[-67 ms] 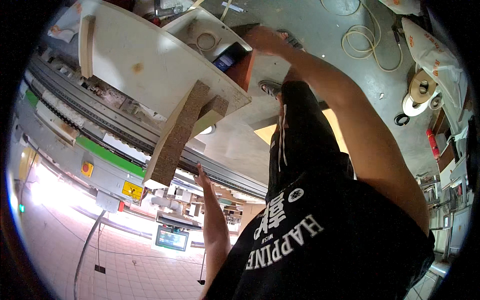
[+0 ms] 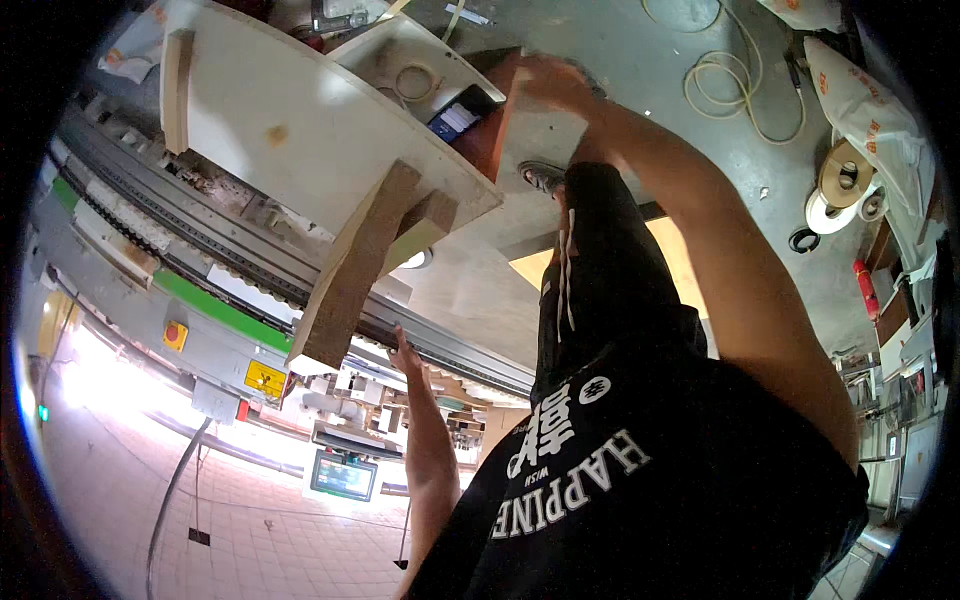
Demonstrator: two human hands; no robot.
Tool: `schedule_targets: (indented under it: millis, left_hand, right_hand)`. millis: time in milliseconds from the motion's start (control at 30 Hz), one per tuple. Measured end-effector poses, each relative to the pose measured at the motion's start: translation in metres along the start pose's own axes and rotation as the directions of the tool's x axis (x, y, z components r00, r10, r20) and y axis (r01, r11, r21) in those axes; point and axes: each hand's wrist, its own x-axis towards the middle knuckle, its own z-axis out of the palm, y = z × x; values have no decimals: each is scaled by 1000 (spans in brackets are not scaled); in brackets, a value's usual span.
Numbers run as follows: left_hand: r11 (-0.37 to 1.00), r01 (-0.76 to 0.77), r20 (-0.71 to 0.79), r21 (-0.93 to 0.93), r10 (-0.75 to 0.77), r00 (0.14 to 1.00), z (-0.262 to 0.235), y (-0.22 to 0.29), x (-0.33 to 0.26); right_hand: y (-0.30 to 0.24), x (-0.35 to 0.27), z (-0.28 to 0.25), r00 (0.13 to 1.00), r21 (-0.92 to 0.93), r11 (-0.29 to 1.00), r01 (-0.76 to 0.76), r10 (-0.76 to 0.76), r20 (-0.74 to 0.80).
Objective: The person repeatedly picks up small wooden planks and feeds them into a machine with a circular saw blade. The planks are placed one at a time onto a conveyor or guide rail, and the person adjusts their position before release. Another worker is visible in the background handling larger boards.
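Note:
My left hand (image 2: 403,355) rests at the dark edge of a long metal rail (image 2: 440,345), beside a thick wooden block. Its visible finger is stretched out, and I see nothing in its grasp. Up and to the right, my right hand (image 2: 550,85) is at the upper edge of a reddish-brown panel (image 2: 493,140). Motion smears that hand, so its fingers and any hold cannot be made out. The panel stands at the end of a white tray (image 2: 385,50), which contains a ring-shaped roll (image 2: 413,82) and a dark, phone-like rectangle (image 2: 464,115).
A large white board (image 2: 290,110) carries wooden blocks (image 2: 355,265) at its near end. Along the left runs a machine with a green strip (image 2: 220,310) and a red button (image 2: 175,336). A coiled hose (image 2: 720,85) and several rolls (image 2: 843,175) lie on the right.
My right hand has shifted slightly right along the reddish-brown panel, whose upper edge shows more. The dark rectangle in the tray looks brighter. My left hand stays where it was.

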Motion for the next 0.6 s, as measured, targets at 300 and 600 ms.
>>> schedule_targets:
  millis: [300,600]
  left_hand:
    - [95,-575,219,813,865,452,123,92,-130]
    - [-58,-823,592,565,724,355,200,198,-147]
  right_hand:
    - [183,-221,-66,774,-21,825,-564,537,336]
    - [166,-315,-100,716,143,714,-685,625,310]
